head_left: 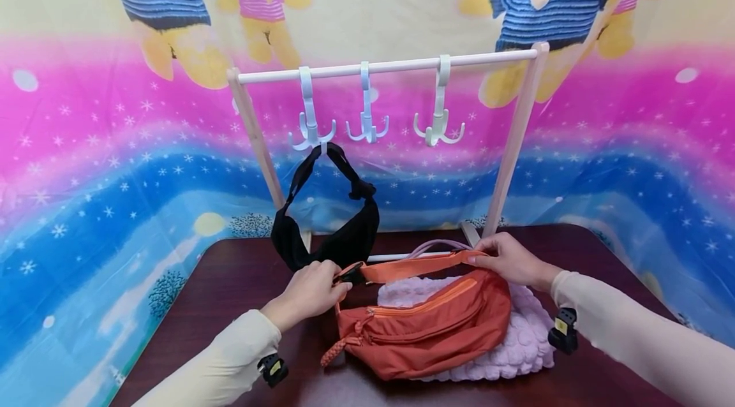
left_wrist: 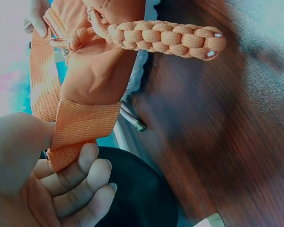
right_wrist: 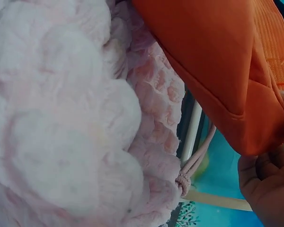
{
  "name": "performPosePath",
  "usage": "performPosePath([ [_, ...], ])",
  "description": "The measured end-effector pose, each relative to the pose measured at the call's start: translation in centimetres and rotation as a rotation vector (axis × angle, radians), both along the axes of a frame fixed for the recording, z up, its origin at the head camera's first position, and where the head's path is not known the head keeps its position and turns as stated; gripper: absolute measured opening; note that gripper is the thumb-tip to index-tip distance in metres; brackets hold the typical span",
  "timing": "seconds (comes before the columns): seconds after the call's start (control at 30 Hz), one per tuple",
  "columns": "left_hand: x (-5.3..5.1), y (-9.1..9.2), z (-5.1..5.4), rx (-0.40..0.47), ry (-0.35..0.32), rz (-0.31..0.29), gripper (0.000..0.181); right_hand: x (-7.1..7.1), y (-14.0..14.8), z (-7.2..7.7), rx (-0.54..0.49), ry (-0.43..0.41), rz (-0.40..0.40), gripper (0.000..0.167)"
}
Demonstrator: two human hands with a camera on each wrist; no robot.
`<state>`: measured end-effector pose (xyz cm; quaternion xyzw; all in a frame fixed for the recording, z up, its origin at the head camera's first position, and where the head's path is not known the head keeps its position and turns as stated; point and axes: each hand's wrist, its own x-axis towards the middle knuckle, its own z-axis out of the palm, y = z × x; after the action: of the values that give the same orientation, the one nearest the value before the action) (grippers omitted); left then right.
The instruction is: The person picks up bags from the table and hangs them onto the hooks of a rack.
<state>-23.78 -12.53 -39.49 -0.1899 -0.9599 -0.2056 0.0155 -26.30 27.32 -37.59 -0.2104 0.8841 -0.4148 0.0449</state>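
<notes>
Our left grip [head_left: 312,289] and right grip [head_left: 512,260] grasp the ribbed strap [head_left: 413,268] of the crescent-shaped orange bag [head_left: 436,340], near on the dark surface [head_left: 230,279], overlapping the bubbly pink bag [head_left: 531,330]; both insides are hidden.

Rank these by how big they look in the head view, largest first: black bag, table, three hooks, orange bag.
1. Table
2. Orange bag
3. Black bag
4. Three hooks, taken singly; they look too alike to rank.
</notes>
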Motion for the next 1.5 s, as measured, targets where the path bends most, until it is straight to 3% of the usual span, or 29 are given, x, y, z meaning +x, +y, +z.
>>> performPosePath([
  [0.4,0.5,0.3,1.0,0.053,-0.053,0.028,0.025,0.4,-0.4,0.1,0.028,0.165,-0.028,0.01],
  [0.87,1.2,0.5,2.4,0.103,-0.061,0.028,0.025,1.4,-0.6,2.1,0.049,0.155,-0.047,0.01],
  [1.17,1.6,0.5,3.0,0.122,-0.078,0.029,0.025,1.9,-0.9,3.1,0.005,0.124,-0.042,0.011],
  [1.5,1.9,0.3,3.6,0.134,-0.064,0.046,0.023,2.1,-1.3,4.2,-0.022,0.148,-0.049,0.011],
])
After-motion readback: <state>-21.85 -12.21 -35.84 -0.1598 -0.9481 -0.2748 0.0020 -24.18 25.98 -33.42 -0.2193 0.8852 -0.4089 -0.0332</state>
